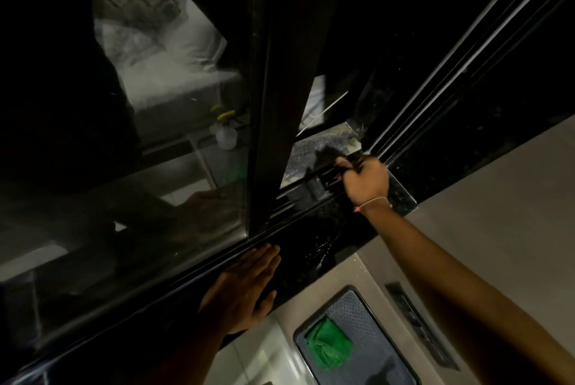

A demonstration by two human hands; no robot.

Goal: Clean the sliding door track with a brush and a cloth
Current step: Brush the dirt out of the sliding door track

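Right forearm fills the bottom right corner, so that's the closest thing, reaching up and across toward the door track. It has a thin bracelet on the wrist. Right hand is curled into a fist down in the sliding door track, closed around something dark. Pretty sure it's the brush, but it's so dim and the thing is so black against the black track that I honestly can't make out bristles or a handle.

Left hand is flat, fingers spread and stretched out, palm down on the dark speckled sill just beside the track. It isn't holding anything, just pressing on the stone.

Green cloth is sitting crumpled on a dark mesh-looking mat on the pale floor, below the sill and well apart from both hands.

Door frame, a dark upright post, comes down between the two hands and meets the track. Left of it is the glass panel, full of reflections: some pale bedding and a spray bottle with a yellow top. To the right of the post there's a dusty, grimy patch of floor beyond the track, right above the right hand.
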